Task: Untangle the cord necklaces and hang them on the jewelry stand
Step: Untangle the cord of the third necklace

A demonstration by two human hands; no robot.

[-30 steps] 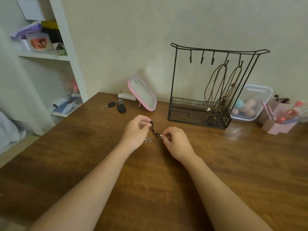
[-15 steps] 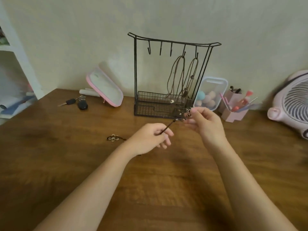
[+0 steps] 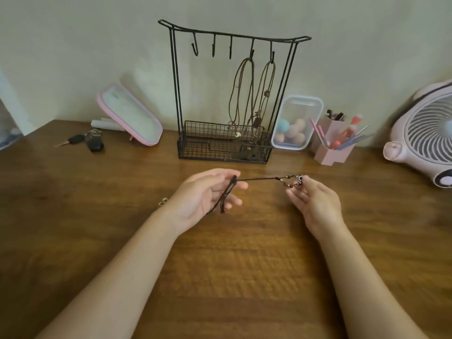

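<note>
You have the dark cord necklace [image 3: 259, 178] drawn into a nearly straight line above the table [image 3: 244, 265], a little nearer to you than the jewelry stand [image 3: 177, 94], so the step in hand looks like the last of the untangling before hanging. To do it well, pull with only light tension; a hard tug would likely tighten any knot left in the slack. Look at the doubled loop lying across your left palm and make sure its strands run side by side without crossing. Once it reads as one open loop, lift it by the top and carry it to one of the empty hooks [image 3: 213, 48] on the left of the top bar, since the two hooks further right already hold brown necklaces [image 3: 241, 94]. Let the beaded end hang down last so its weight does not swing the cord into the others. Your left hand [image 3: 208, 194] is palm-up and only loosely curled, thumb and forefinger closed on the cord where the straight run begins, with the rest of the loop trailing down over the palm toward the wrist. Your right hand [image 3: 315, 204] is mostly relaxed too, pinching the beaded, metal-tipped end between thumb and fingertip at the far right of the line. A small pendant [image 3: 163, 201] lies on the table just left of your left wrist, so I judge another necklace waits there.
</note>
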